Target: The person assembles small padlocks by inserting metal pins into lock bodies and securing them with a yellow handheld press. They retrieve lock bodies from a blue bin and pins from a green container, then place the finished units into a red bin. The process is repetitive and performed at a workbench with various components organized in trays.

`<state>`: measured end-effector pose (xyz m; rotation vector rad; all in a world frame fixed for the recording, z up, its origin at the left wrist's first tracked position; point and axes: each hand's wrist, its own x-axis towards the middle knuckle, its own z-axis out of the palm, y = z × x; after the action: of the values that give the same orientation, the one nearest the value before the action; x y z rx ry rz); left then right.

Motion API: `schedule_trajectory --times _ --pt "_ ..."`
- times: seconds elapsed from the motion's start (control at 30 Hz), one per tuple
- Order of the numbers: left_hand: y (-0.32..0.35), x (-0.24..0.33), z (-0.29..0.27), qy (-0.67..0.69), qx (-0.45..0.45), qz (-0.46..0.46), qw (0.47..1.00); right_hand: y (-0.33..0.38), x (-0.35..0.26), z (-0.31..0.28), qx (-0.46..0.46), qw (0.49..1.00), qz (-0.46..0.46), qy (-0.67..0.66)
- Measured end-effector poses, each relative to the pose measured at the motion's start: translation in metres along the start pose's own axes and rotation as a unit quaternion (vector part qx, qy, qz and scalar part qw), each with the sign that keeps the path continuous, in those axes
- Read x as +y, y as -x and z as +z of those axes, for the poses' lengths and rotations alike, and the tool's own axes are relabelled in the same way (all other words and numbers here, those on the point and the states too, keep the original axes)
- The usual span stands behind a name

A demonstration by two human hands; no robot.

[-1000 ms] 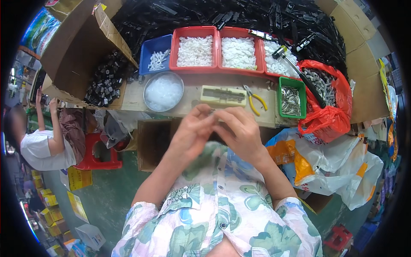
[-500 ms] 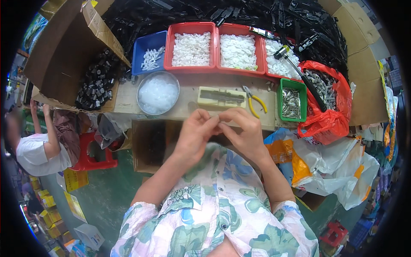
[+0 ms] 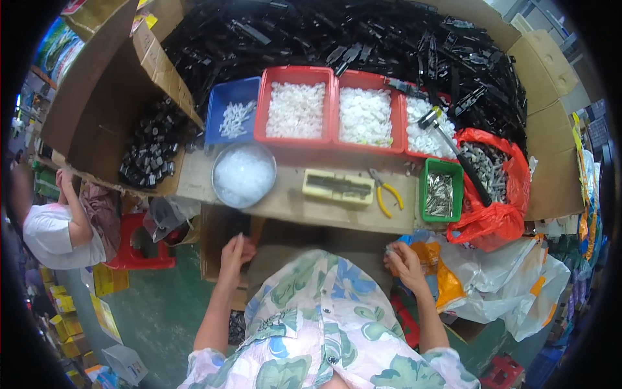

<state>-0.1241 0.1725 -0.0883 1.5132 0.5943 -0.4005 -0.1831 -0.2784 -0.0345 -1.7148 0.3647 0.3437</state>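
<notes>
My left hand (image 3: 237,255) hangs below the bench's front edge at the left, above a cardboard box (image 3: 212,249). Its fingers look loosely apart and slightly blurred, with nothing visible in them. My right hand (image 3: 404,264) is below the edge at the right, beside a white and orange plastic bag (image 3: 499,279). Its fingers are curled together; a tiny greyish bit may show at the tips. On the bench between the two lie a cream block fixture (image 3: 311,188) with a dark slot and yellow-handled pliers (image 3: 389,201). A round metal bowl (image 3: 243,175) holds translucent white stuff.
Behind stand a blue bin (image 3: 215,110), red bins (image 3: 334,104) of small white parts, and heaped black plastic pieces (image 3: 285,39). A green bin (image 3: 426,188) of metal pins, a hammer (image 3: 463,159) and a red bag (image 3: 499,227) are at right. Another person (image 3: 58,227) sits far left.
My hands were together in front of the cream block; they have parted and dropped to either side, below the bench edge. The bench now appears lower in view.
</notes>
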Motion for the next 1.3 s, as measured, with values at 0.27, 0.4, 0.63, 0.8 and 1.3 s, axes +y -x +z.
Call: schedule_trajectory --times 0.27,0.4,0.63,0.8,1.3 --pt "-0.069 -0.280 -0.084 0.045 -0.015 -0.266 0.963 -0.047 0.224 0.009 0.119 0.938 0.305 0.110" --pt "-0.075 -0.273 -0.053 0.028 0.015 -0.333 0.943 -0.056 0.240 0.035 0.146 0.931 0.329 0.064" --pt "-0.108 -0.180 -0.028 -0.020 0.049 -0.378 0.924 -0.072 0.202 0.055 0.171 0.900 0.400 0.016" --pt "-0.132 -0.148 -0.025 -0.032 0.045 -0.351 0.935 -0.091 0.180 0.045 0.187 0.911 0.368 0.008" --pt "-0.174 -0.131 -0.037 -0.011 0.027 -0.027 0.999 -0.082 0.163 -0.005 0.247 0.968 0.024 0.027"
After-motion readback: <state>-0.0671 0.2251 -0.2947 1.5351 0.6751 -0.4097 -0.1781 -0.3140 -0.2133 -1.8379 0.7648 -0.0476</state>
